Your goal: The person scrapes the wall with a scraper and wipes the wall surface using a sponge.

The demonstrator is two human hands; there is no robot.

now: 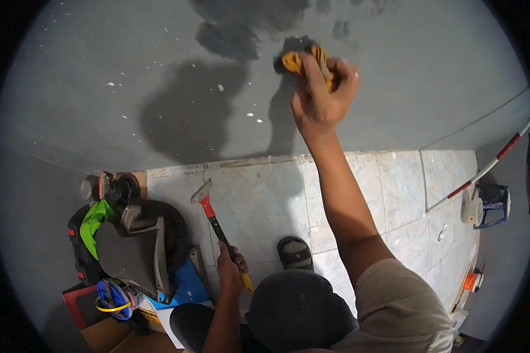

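A crumpled yellow-orange cloth point(291, 62) is bunched in my right hand point(327, 97), pressed to the grey wall point(394, 76). Dark, wet-looking patches point(227, 41) lie around and left of it, and small white specks dot the wall's surface. Lower down, my left hand point(232, 265) grips a long-handled scraper point(215, 220) by its black and yellow handle. The scraper's red neck and broad metal blade point up toward the wall, apart from it.
At left stand a grey and black machine point(127, 253), a bright green cloth point(94, 226) and a blue bucket point(115, 297). To the right are a red-and-white pole point(482, 165), a dark blue stool point(493, 206) and a white tub point(471, 212). Pale tiles point(253, 206) cover the floor.
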